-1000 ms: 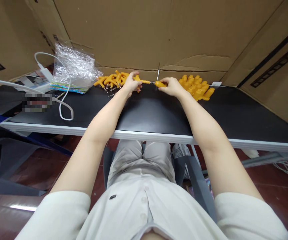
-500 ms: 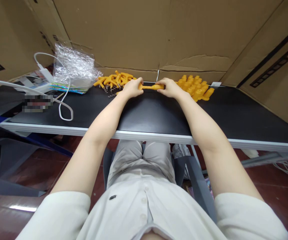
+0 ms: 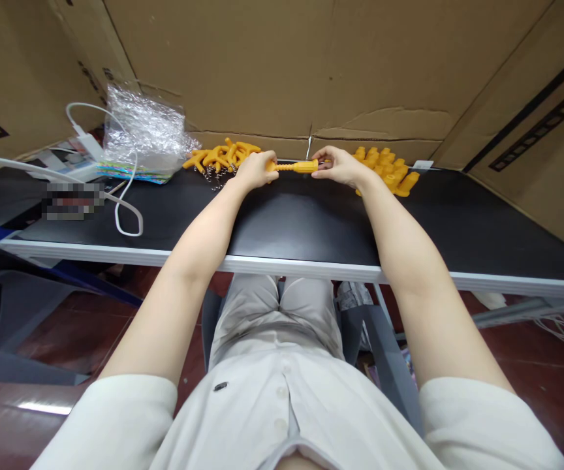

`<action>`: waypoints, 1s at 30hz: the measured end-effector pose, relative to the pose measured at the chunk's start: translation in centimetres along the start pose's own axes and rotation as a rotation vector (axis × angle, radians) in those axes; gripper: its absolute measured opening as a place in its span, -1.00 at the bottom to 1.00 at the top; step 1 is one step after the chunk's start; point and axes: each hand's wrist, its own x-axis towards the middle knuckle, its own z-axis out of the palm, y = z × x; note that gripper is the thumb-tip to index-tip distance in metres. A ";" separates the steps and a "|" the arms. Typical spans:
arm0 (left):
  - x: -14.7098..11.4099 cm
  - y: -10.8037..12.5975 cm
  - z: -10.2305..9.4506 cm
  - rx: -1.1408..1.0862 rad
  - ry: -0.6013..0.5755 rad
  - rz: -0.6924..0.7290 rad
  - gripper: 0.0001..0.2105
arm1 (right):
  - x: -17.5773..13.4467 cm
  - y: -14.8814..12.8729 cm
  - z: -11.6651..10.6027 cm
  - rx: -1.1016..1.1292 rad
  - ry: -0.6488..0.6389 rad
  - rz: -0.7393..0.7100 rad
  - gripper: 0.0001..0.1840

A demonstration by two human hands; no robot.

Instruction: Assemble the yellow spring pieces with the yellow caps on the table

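Note:
A yellow corkscrew (image 3: 286,167) lies level between my two hands, above the black table (image 3: 301,222). My left hand (image 3: 256,171) is closed around its left end, so the handle there is mostly hidden by the fingers. A thin ridged yellow shaft leads right into a thicker yellow sleeve (image 3: 306,167). The fingertips of my right hand (image 3: 339,167) pinch the sleeve's right end. Just left of my left hand is a heap of yellow corkscrew handles (image 3: 218,156) with metal spirals. Behind my right hand stand several yellow sleeves (image 3: 387,168).
Cardboard walls (image 3: 272,72) rise behind and on both sides of the table. At the left sit a clear plastic bag (image 3: 142,130), colourful flat packs (image 3: 135,173) and a white cable (image 3: 129,230). The table's metal front edge (image 3: 301,266) runs before my lap.
My right hand has shifted slightly right along the corkscrew, and its fingers now grip nearer the sleeve's end, baring more of the sleeve. My left hand has moved slightly left.

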 end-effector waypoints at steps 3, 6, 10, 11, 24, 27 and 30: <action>0.3 -0.4 0.3 -0.022 0.019 0.023 -0.60 | -0.5 -0.4 -0.3 0.114 -0.036 0.047 -0.64; 0.5 -0.5 0.4 -0.092 0.046 0.036 -0.60 | -0.9 -0.8 -0.3 0.175 -0.060 0.112 -0.38; 0.4 -0.1 0.3 -0.128 0.056 0.031 -0.59 | -0.7 -0.9 -0.1 0.117 -0.059 0.215 -0.15; 0.3 -0.1 0.3 -0.124 0.053 0.027 -0.59 | -0.6 -0.9 -0.1 0.125 -0.077 0.240 -0.13; 0.5 -0.6 0.3 -0.091 0.042 0.003 -0.58 | -1.3 -1.1 -0.5 0.236 -0.108 0.179 -0.63; 0.3 -0.2 0.3 -0.122 0.037 0.012 -0.56 | -1.3 -1.3 -0.5 0.192 -0.075 0.241 -0.43; 0.0 0.4 0.1 -0.081 0.035 -0.004 -0.55 | -1.0 -1.5 -0.4 0.227 -0.091 0.311 -0.31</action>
